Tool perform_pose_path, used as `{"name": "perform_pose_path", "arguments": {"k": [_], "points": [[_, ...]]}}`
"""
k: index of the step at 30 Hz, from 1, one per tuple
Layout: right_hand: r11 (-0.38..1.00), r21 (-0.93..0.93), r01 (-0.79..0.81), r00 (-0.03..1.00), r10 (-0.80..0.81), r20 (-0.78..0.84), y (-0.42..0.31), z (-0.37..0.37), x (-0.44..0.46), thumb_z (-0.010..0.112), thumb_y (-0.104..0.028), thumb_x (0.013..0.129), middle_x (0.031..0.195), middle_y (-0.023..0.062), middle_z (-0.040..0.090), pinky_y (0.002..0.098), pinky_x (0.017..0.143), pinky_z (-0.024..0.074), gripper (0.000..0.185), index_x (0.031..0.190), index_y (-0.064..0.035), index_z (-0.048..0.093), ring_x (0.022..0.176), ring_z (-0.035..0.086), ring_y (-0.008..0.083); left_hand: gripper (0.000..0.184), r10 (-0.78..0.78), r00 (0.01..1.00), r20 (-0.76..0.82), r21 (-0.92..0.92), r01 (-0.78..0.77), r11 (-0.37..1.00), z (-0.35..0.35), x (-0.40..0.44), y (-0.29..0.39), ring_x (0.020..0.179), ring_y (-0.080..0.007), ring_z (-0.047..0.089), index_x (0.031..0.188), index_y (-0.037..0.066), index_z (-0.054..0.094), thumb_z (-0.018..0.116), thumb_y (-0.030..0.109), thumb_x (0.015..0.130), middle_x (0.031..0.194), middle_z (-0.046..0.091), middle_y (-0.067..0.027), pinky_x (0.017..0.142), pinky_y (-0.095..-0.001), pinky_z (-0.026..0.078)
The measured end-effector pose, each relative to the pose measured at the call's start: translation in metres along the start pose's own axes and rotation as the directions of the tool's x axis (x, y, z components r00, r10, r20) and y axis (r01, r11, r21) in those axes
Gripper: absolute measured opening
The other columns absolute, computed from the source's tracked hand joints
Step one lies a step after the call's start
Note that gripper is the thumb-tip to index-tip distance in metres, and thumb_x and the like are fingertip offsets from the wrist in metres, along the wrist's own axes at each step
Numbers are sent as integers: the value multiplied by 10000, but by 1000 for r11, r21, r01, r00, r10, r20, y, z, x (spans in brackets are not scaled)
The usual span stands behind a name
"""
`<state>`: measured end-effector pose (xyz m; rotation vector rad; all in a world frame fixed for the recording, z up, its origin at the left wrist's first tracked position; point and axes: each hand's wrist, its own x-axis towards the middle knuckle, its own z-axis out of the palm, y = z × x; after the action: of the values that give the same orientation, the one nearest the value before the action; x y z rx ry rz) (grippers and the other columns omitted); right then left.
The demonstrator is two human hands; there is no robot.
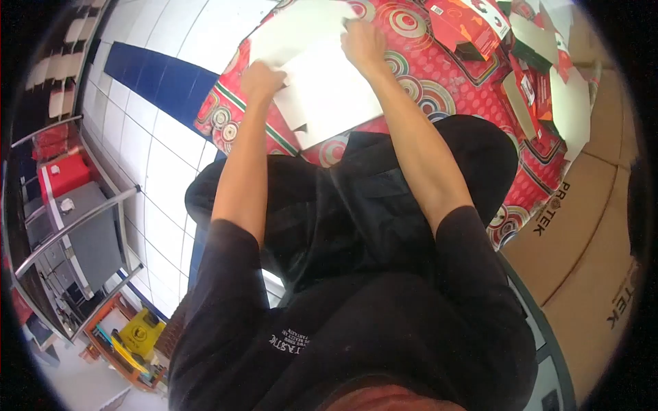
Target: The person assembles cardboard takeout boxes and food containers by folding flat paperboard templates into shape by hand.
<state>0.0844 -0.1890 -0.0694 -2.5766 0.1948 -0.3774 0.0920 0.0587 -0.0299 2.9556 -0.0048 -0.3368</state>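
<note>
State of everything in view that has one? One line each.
White card: creased, white side up, on the mat
Left hand: fingers curled, at the card's left edge; grip unclear
Right hand: fingers curled, at its upper right; grip unclear
Red patterned mat: spread out
Red cartons: heaped, some flaps open

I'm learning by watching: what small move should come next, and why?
Probably press along the line between the two panels of the white cardboard: the left hand and right hand curl at its opposite sides, near that line's ends, and the panels' differing shade suggests a fold.
</note>
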Motion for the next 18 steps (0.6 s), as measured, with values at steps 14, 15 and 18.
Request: {"name": "perform_pose_path", "arguments": {"k": [14,15,18], "points": [[405,912,-63,911,-350,218,-63,-141,11,682,-357,1062,1293,128,778,383,1048,533,432,1392,-82,726,1193,718,236,300,161,968,193,20,-168,986,-10,-94,-17,943,-345,788,1018,86,837,816,337,855,990,819,-143,861,-442,638],[373,920,-122,892,-364,266,-70,-181,-10,680,-341,1069,1341,138,755,379,1059,529,441,1414,-66,697,1242,698,221,326,299,953,54,-20,-298,954,3,-89,-19,1034,-341,758,1103,116,818,839,297,833,1060,800,-125,904,-447,624],[42,982,-182,928,-324,186,-58,-202,-26,688,-336,1070,1430,158,700,392,1077,520,466,1451,-70,650,1293,666,215,456,516,851,-101,-77,-523,849,34,-80,-23,1168,-332,704,1241,150,774,866,260,808,1180,758,-102,979,-455,595]]}}
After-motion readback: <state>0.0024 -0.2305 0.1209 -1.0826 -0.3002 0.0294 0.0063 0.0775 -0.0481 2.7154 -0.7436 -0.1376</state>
